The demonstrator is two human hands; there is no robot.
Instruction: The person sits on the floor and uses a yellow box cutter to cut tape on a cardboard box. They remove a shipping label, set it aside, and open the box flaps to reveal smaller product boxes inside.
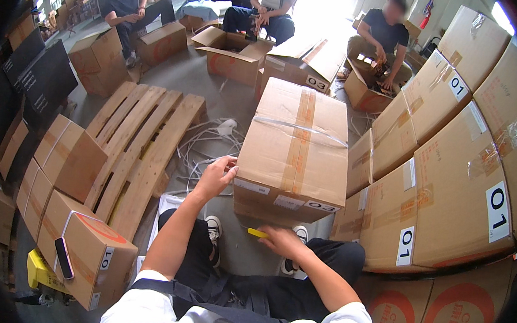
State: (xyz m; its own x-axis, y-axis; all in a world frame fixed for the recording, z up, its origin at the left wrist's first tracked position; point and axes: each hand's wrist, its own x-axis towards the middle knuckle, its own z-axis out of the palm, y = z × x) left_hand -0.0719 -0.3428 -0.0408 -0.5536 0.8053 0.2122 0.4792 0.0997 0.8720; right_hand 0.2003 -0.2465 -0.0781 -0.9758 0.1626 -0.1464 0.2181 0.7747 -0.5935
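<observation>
A taped cardboard carton (pixel 270 155) stands before me, with a pale strap around it and labels on the side facing me. My left hand (pixel 215 176) rests its fingertips against the carton's left edge, near the front corner. Below the front side, between my knees, my right hand (pixel 281 242) is closed around a yellow tool (pixel 257 232), perhaps a utility knife; its end sticks out to the left. Brown tape runs along the middle of the carton's top, crossed by the strap.
A wooden pallet (pixel 150 133) lies to the left, with loose white strapping (pixel 209 143) beside it. Strapped cartons (pixel 80 243) carry a phone (pixel 63 257) at lower left. Large cartons (pixel 456 165) are stacked at right. Several people sit beyond, some at open cartons (pixel 234 65).
</observation>
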